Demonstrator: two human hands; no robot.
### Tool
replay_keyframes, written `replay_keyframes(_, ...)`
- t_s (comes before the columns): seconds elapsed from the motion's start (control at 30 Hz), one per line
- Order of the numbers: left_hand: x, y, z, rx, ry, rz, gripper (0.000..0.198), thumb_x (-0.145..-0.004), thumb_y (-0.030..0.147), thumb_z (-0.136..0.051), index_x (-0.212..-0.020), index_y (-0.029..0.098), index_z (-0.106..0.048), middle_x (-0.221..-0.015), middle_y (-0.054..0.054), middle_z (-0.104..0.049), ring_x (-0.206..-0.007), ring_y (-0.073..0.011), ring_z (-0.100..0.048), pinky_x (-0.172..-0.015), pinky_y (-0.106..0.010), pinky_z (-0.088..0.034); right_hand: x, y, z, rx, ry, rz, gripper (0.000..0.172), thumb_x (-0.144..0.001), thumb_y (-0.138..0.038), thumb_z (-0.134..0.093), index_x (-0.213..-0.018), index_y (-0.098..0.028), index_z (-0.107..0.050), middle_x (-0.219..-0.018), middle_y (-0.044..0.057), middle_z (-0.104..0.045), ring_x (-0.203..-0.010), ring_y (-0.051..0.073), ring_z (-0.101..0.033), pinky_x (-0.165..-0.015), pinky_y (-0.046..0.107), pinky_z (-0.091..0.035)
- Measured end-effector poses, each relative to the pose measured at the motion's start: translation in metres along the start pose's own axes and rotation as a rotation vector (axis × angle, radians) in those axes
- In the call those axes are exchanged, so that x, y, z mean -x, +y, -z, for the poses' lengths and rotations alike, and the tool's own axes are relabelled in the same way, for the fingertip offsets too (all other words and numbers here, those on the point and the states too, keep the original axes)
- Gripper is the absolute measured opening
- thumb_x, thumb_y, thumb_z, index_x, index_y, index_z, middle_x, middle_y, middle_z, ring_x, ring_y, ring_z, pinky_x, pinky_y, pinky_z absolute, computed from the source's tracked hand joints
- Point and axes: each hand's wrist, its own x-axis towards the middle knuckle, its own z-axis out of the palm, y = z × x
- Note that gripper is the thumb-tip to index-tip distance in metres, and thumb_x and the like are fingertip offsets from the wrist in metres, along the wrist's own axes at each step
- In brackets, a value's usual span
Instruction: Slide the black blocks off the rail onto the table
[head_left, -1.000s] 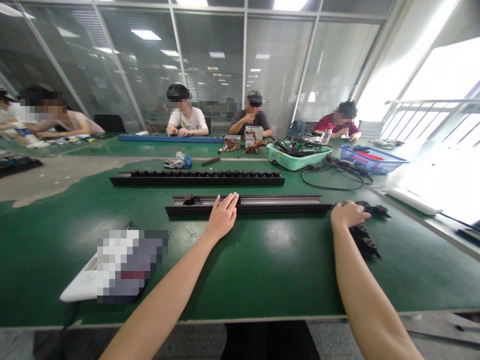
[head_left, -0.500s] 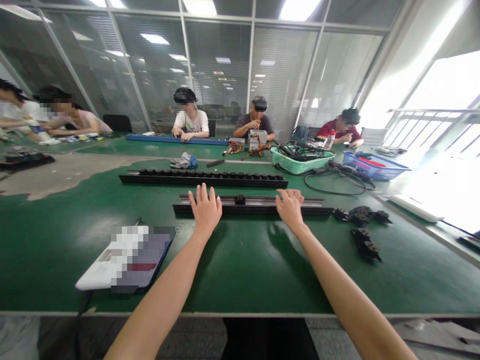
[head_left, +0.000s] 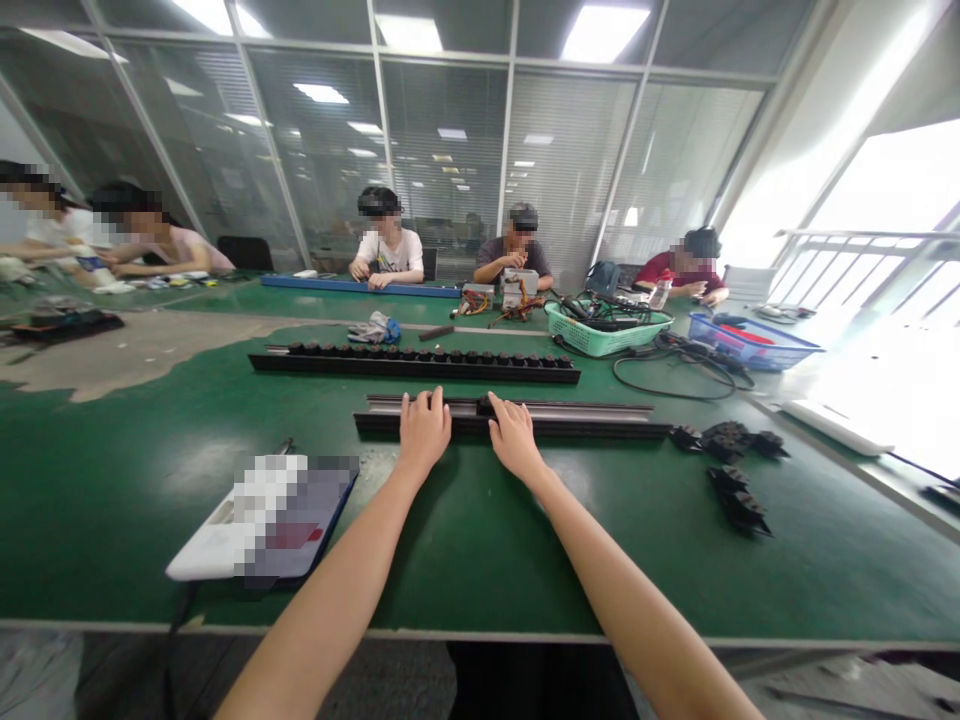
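Note:
Across the table in front of me lies a long black rail [head_left: 592, 428] with a silvery inner channel. My left hand [head_left: 425, 435] has its fingers bent over the rail left of the middle, thumb on the near side. A small black block [head_left: 484, 406] sits in the channel, partly covered by my right hand [head_left: 514, 436]. The right fingertips rest on that block, with the thumb at the rail's near wall. Behind, a second black rail [head_left: 412, 367] carries a row of similar blocks. Several loose black blocks [head_left: 726, 440] lie past the right end of the nearer rail.
A white device [head_left: 217, 540] and a dark flat case [head_left: 307, 530] lie at the front left. Grey-blue gloves [head_left: 375, 328], a green basket of cables [head_left: 600, 335] and a blue basket [head_left: 754, 345] stand farther back. Several people sit along the far side.
My right hand has moved left along the rail to the small block, and its fingers have bent. My left hand has come down onto the rail, its fingers less spread.

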Motion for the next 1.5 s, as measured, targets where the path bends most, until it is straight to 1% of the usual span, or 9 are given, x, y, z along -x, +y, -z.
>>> replay_keyframes(0.13,0.003,0.013,-0.006,0.096,-0.107,-0.175,0.052,-0.103,0.022,-0.035,-0.152,0.012,-0.048,-0.146,-0.02,-0.062,-0.139,-0.0291,-0.058,-0.125,-0.053,-0.037,0.004,0.008,0.003,-0.008,0.026,-0.019,0.062,-0.097,-0.016,-0.037,-0.158,-0.014,-0.045,-0.141,0.018,-0.064,-0.136,0.028,-0.053,-0.126,0.058,-0.026)
replay_keyframes(0.3,0.007,0.03,-0.01,0.172,-0.188,-0.331,0.061,-0.101,0.021,-0.038,-0.16,0.006,-0.035,-0.162,-0.023,-0.047,-0.153,-0.0298,-0.043,-0.129,-0.054,-0.033,0.003,0.018,0.011,0.019,0.072,-0.077,0.059,-0.097,-0.019,-0.04,-0.153,-0.005,-0.048,-0.135,0.022,-0.065,-0.132,0.03,-0.054,-0.127,0.058,-0.022)
replay_keyframes(0.53,0.008,0.051,-0.007,0.243,-0.289,-0.513,0.065,-0.104,0.03,-0.039,-0.165,0.01,-0.028,-0.167,-0.019,-0.042,-0.158,-0.0265,-0.035,-0.132,-0.053,-0.023,0.001,0.038,0.021,0.065,0.157,-0.128,0.05,-0.097,-0.02,-0.043,-0.144,-0.015,-0.059,-0.13,0.018,-0.068,-0.129,0.031,-0.054,-0.125,0.064,-0.021)
replay_keyframes(0.73,0.006,0.046,-0.004,0.26,-0.338,-0.498,0.062,-0.107,0.03,-0.035,-0.168,0.019,-0.024,-0.169,-0.012,-0.041,-0.156,-0.021,-0.04,-0.134,-0.055,-0.011,0.0,0.046,0.028,0.059,0.149,-0.139,0.043,-0.101,-0.025,-0.043,-0.138,-0.019,-0.064,-0.131,0.015,-0.07,-0.126,0.029,-0.057,-0.127,0.062,-0.016)
replay_keyframes(0.87,0.008,0.048,-0.003,0.258,-0.325,-0.448,0.062,-0.108,0.033,-0.035,-0.167,0.019,-0.024,-0.166,-0.013,-0.045,-0.154,-0.0213,-0.042,-0.134,-0.055,-0.01,-0.002,0.05,0.033,0.054,0.159,-0.164,0.043,-0.101,-0.026,-0.045,-0.14,-0.018,-0.061,-0.126,0.014,-0.073,-0.123,0.028,-0.06,-0.127,0.06,-0.017)
replay_keyframes(1.0,0.01,0.052,-0.003,0.257,-0.32,-0.432,0.062,-0.109,0.034,-0.034,-0.168,0.019,-0.023,-0.167,-0.013,-0.044,-0.155,-0.0216,-0.042,-0.134,-0.055,-0.01,-0.002,0.056,0.035,0.051,0.176,-0.177,0.037,-0.101,-0.027,-0.049,-0.131,-0.017,-0.066,-0.124,0.014,-0.074,-0.123,0.028,-0.061,-0.127,0.059,-0.018)
replay_keyframes(1.2,0.011,0.053,-0.003,0.245,-0.321,-0.436,0.063,-0.109,0.034,-0.034,-0.169,0.02,-0.02,-0.168,-0.014,-0.041,-0.156,-0.0222,-0.04,-0.134,-0.056,-0.006,-0.004,0.057,0.032,-0.014,0.186,-0.181,0.037,-0.099,-0.024,-0.05,-0.129,-0.014,-0.069,-0.129,0.017,-0.072,-0.123,0.029,-0.061,-0.12,0.054,-0.034)
replay_keyframes(1.33,0.012,0.056,-0.001,0.227,-0.323,-0.431,0.064,-0.108,0.033,-0.035,-0.169,0.02,-0.02,-0.169,-0.014,-0.04,-0.157,-0.0228,-0.038,-0.133,-0.058,-0.007,-0.013,0.063,0.04,-0.024,0.152,-0.21,0.031,-0.093,-0.023,-0.061,-0.12,-0.017,-0.075,-0.118,0.015,-0.076,-0.121,0.032,-0.062,-0.107,0.047,-0.048)
replay_keyframes(1.5,0.013,0.058,0.0,0.201,-0.311,-0.446,0.064,-0.108,0.031,-0.037,-0.168,0.018,-0.022,-0.169,-0.014,-0.039,-0.157,-0.0223,-0.037,-0.133,-0.058,-0.008,-0.021,0.077,0.056,-0.028,0.024,-0.174,0.028,-0.091,-0.024,-0.071,-0.117,-0.017,-0.078,-0.117,0.013,-0.077,-0.121,0.03,-0.063,-0.105,0.042,-0.05)
